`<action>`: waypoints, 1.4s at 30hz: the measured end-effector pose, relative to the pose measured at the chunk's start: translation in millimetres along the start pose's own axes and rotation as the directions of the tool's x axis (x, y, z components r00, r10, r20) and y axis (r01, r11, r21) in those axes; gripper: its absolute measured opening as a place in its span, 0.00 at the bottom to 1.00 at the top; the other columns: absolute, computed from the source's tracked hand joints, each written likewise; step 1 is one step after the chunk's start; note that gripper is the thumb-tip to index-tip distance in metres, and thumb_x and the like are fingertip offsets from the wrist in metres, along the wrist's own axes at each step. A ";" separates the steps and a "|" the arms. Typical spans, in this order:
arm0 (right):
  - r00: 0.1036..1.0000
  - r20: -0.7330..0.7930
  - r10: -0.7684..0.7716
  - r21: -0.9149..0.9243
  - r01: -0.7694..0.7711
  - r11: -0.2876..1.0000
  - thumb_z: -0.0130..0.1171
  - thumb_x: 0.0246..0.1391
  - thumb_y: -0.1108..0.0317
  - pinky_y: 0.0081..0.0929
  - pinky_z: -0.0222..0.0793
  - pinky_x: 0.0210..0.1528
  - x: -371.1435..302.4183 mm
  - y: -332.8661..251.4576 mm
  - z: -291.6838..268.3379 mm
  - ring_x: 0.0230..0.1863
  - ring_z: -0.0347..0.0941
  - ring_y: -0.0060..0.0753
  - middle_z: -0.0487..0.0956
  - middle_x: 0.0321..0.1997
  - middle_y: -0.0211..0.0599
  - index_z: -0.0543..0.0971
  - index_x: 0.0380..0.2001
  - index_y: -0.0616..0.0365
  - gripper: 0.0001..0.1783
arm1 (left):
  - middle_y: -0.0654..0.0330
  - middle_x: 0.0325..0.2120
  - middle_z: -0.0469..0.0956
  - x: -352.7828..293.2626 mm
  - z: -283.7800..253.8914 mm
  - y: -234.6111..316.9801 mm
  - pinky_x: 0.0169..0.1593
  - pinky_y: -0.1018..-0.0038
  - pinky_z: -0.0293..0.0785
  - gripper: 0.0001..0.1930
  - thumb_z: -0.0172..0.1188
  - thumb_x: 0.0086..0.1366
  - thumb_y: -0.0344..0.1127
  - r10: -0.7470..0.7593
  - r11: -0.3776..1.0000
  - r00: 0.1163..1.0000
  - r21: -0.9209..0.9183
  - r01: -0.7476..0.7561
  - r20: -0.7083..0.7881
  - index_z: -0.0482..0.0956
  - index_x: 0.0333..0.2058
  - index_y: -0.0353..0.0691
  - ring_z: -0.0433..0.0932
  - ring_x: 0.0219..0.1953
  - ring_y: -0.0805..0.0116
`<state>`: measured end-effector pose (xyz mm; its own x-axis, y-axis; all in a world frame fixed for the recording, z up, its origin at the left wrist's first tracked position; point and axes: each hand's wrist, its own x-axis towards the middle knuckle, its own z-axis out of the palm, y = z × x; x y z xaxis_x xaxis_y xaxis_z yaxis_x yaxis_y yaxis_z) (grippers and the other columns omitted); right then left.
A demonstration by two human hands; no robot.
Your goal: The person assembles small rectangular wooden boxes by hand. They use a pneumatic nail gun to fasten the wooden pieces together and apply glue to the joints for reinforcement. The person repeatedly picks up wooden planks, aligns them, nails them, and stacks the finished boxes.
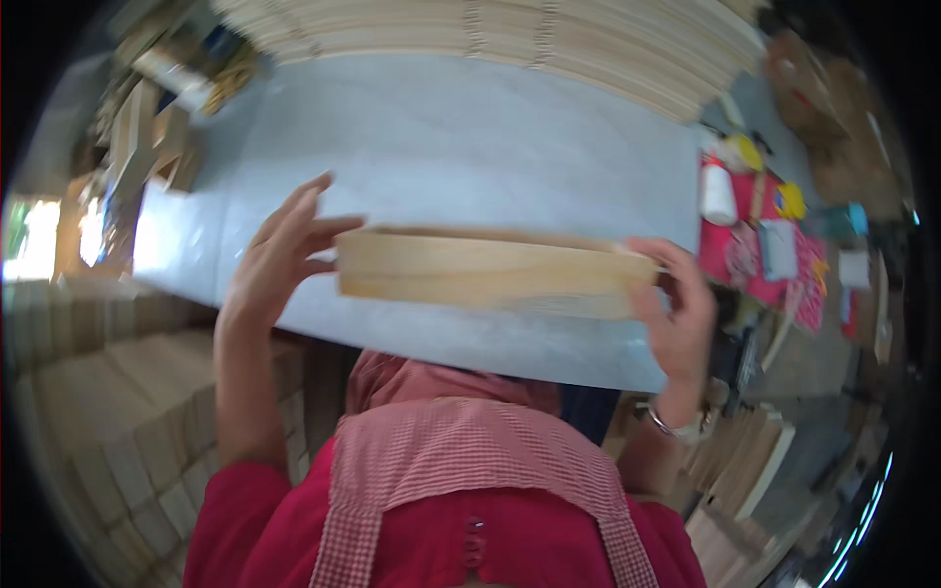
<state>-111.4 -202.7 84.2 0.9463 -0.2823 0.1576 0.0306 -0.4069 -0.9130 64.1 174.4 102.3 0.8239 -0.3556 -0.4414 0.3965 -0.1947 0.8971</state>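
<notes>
A long pale wooden piece [480,271] hangs lengthwise in front of me, above the light grey tabletop [470,132]. A darker strip runs along its upper edge; whether it is a solid board or a hollow box I cannot tell. Around its right end my right hand [671,294] is closed, thumb on the near face. My left hand [284,245] is by the left end with fingers spread, the fingertips close to the wood but not wrapped round it. Some blur softens the wood's lower edge.
Stacked pale wooden strips [490,29] line the table's far side. On the right, a white bottle [718,193] and small items lie on a pink cloth [716,253]. Piled wooden blocks [127,412] stand at lower left, and boards [740,461] lean at lower right.
</notes>
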 end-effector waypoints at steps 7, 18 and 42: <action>0.926 -0.126 0.356 0.049 -0.352 0.935 0.65 0.63 0.58 0.21 0.69 0.28 57.7 68.7 23.3 0.25 0.76 0.18 0.78 0.21 0.32 0.78 0.27 0.63 0.19 | 0.39 0.52 0.76 57.8 0.0 -34.7 0.43 0.67 0.84 0.40 0.48 0.74 0.64 -0.086 0.990 0.992 0.104 0.095 -0.091 0.62 0.68 0.34 0.83 0.46 0.58; 0.796 -0.601 -0.065 -0.707 -0.493 0.507 0.68 0.51 0.42 0.49 0.69 0.60 107.3 232.0 -128.6 0.61 0.72 0.60 0.77 0.58 0.60 0.75 0.57 0.63 0.40 | 0.58 0.27 0.79 49.8 12.3 -76.3 0.45 0.70 0.75 0.14 0.50 0.74 0.41 0.171 0.984 0.908 0.027 -0.174 -0.382 0.74 0.30 0.39 0.81 0.38 0.66; 0.971 -0.237 -0.043 0.356 0.128 0.926 0.70 0.57 0.61 0.27 0.74 0.29 19.9 -8.5 100.7 0.31 0.75 0.29 0.76 0.43 0.38 0.70 0.55 0.61 0.28 | 0.56 0.48 0.78 34.7 136.0 -112.2 0.67 0.52 0.60 0.20 0.58 0.61 0.29 0.673 0.174 0.659 0.793 -0.584 0.337 0.79 0.53 0.41 0.73 0.54 0.56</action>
<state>-60.4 -117.4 57.3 0.8410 -0.4622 0.2813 0.2639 -0.1036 -0.9590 -6.9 59.6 -16.3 0.6730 -0.6731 0.3065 -0.7329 -0.5512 0.3988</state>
